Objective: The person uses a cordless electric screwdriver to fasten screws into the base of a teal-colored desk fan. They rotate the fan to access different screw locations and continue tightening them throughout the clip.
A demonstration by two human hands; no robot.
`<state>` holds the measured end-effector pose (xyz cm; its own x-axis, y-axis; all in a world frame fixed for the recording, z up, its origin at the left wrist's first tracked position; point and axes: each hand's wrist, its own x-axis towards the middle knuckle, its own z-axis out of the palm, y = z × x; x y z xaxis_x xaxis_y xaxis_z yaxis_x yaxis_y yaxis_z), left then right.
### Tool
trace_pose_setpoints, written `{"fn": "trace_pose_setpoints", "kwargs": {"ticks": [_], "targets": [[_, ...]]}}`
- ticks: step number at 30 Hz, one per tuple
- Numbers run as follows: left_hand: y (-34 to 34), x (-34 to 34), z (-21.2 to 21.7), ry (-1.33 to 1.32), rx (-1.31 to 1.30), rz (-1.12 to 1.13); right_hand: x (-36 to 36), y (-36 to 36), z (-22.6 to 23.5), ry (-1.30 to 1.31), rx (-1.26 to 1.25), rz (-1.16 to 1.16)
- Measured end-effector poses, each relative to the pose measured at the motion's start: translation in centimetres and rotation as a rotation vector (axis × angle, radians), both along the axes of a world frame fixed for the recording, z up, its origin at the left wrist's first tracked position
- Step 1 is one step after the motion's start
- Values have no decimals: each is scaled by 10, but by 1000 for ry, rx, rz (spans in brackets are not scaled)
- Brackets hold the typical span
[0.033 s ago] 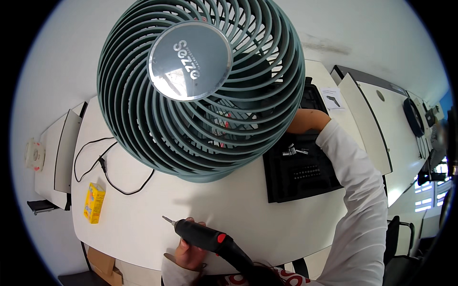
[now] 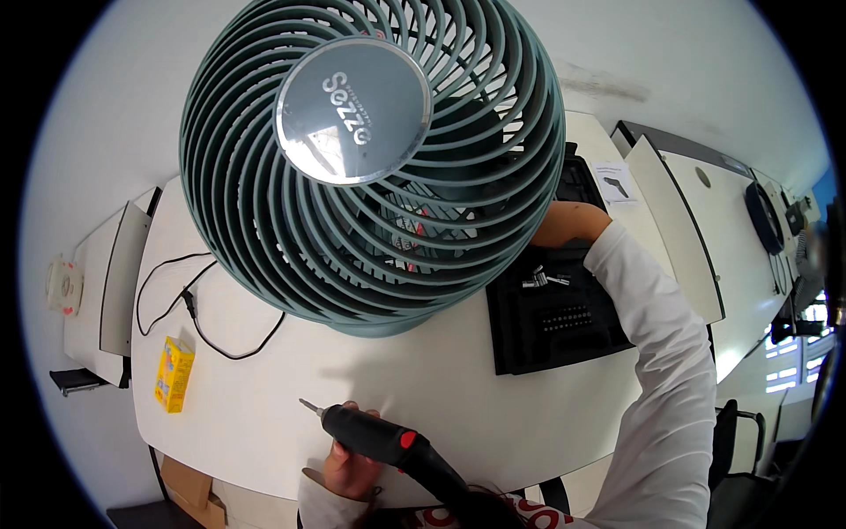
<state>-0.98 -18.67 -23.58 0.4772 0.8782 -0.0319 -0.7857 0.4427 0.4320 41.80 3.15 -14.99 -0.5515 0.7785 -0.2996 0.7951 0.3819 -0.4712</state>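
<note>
My left hand (image 2: 351,474) is wrapped round a black electric screwdriver (image 2: 374,437) with a red button, low at the front edge of the table. Its metal bit points up and to the left, apart from everything else. Above it looms a grey-green fan (image 2: 352,110), its spiral grille and shiny round centre cap turned up toward me. My right hand (image 2: 566,223) reaches in behind the fan's right side; its fingers are hidden by the grille, so what it touches cannot be made out.
Right of the fan lies an open black tool case (image 2: 564,339) with sockets and bits. A paper leaflet (image 2: 614,182) rests beyond it. At left are a yellow box (image 2: 174,375) and a black power cord (image 2: 231,355), on the white table (image 2: 256,432).
The fan's grille and cap have shifted very slightly. Both hands and the screwdriver hold their places.
</note>
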Motion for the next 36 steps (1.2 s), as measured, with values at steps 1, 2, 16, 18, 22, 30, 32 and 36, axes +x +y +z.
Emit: {"fn": "trace_pose_setpoints", "kwargs": {"ticks": [1, 2, 16, 18, 22, 30, 32, 36], "targets": [[0, 0, 0, -8, -2, 5, -1, 0, 0, 0, -5, 6], [1, 1, 0, -16, -1, 7, -1, 0, 2, -1, -7, 8], [2, 3, 7, -30, -61, 10, 6, -28, 10, -72, 375, 65], [2, -1, 5, 8, -32, 8, -15, -29, 41, -279, 219, 9], [3, 0, 6, 10, -31, 16, -20, -27, 52, -413, 265, 92], [0, 2, 12, -32, -127, 61, -3, 4, 3, -371, 358, 216], [0, 2, 11, -76, -131, 60, -12, 3, 12, -437, 240, 185], [4, 3, 17, -8, -141, 23, 6, 12, -2, -392, 144, 129]]}}
